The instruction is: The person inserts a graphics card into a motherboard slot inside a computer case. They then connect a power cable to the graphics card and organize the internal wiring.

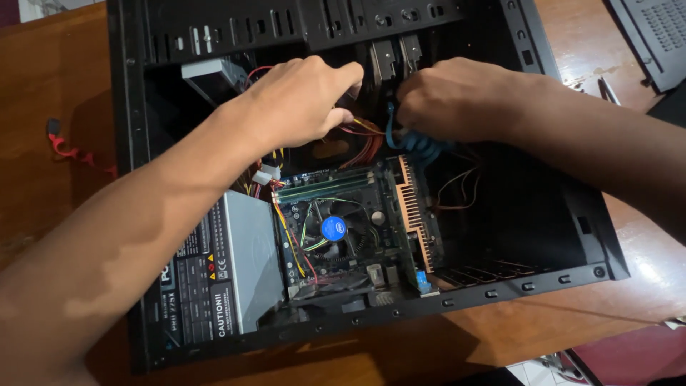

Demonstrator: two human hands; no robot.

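An open black computer case (371, 307) lies on its side on a wooden table. Inside are a motherboard with a round blue-capped cooler fan (333, 229), a copper heatsink (413, 214) and a grey power supply (236, 264). My left hand (304, 100) reaches into the upper middle of the case, fingers bent over a bundle of red and yellow wires (361, 132). My right hand (446, 96) is closed around blue cables (414, 146) just right of that. Fingertips of both hands are hidden in the dark drive bay area.
A red cable (71, 150) lies on the wooden table (50, 78) left of the case. A black perforated panel (654, 32) rests at the top right, with a thin metal tool (607, 89) beside it. A grey drive (211, 75) sits in the case's upper left.
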